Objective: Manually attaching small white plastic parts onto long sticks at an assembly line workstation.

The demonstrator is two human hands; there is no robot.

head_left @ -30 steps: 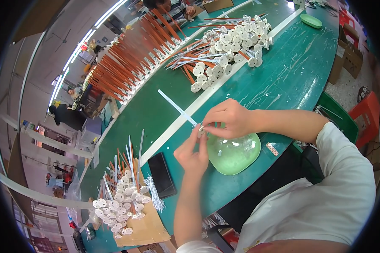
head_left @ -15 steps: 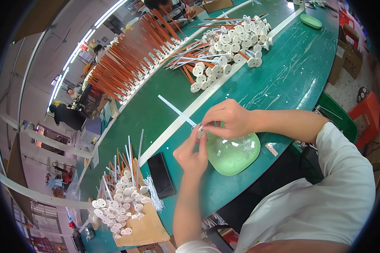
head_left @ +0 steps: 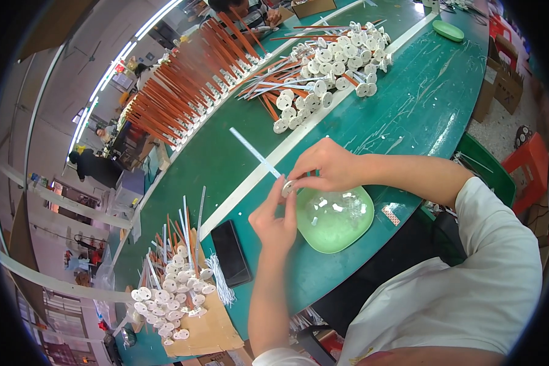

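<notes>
Between my two hands is a round white disc (head_left: 288, 188) with a long pale flat strip (head_left: 254, 152) running from it toward the far left. The thumb and fingers of my left hand (head_left: 276, 221) pinch the disc from the near left side. My right hand (head_left: 328, 165) pinches at the disc's right edge, fingertips close together; whether it also grips a small piece is hidden. Just below and right of my hands sits a light green dish (head_left: 334, 235) holding small white and clear bits.
A pile of white discs with strips (head_left: 323, 67) lies at the far side; another (head_left: 171, 293) rests on cardboard at the near left, beside a black phone (head_left: 230, 253) and a white cord bundle (head_left: 219, 280). Upright brown strips (head_left: 177, 100) stand in rows beyond. A person's hand (head_left: 273, 17) shows far off.
The disc has turned slightly, showing more of its face. My right hand has shifted slightly up and left, uncovering more of the bits in the dish.
</notes>
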